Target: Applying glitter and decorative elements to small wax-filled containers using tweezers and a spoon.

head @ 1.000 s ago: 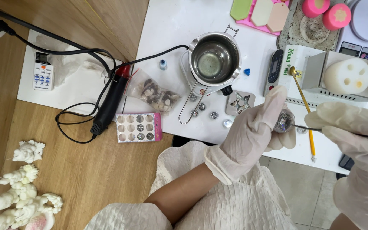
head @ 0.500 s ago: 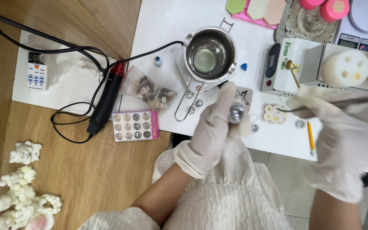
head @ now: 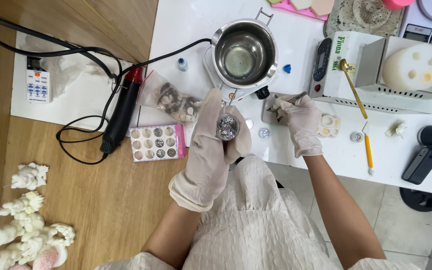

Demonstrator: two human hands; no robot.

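From where I sit watching the head view, my left hand (head: 211, 150), in a pale glove, is closed around a small round jar of silvery glitter (head: 227, 127), its open mouth facing the camera, held up just off the near edge of the white table (head: 301, 50). My right hand (head: 302, 122), gloved the same, sits at about three o'clock from the jar, near it but not touching, and pinches a thin metal tool (head: 288, 101) that looks like tweezers, its tip over a small grey tile at the table. The two hands are apart. At twelve o'clock from the jar stands a steel melting pot (head: 244, 52) with clear liquid in it, resting on its base. At nine o'clock from the jar lies a pink tray of little glitter pots (head: 157, 142), and at about ten o'clock a clear bag of small shells and bits (head: 176, 102). Further out toward nine o'clock a black and red heat gun (head: 122, 112) lies on the wooden floor edge with its cord looped beside it. At two o'clock from my right hand a gold spoon (head: 352, 85) leans against a white box-shaped machine (head: 346, 65), and a white cylindrical mould (head: 413, 67) sits beyond it. At eight o'clock, well apart, white sculpted figures (head: 26, 220) lie on the wood.
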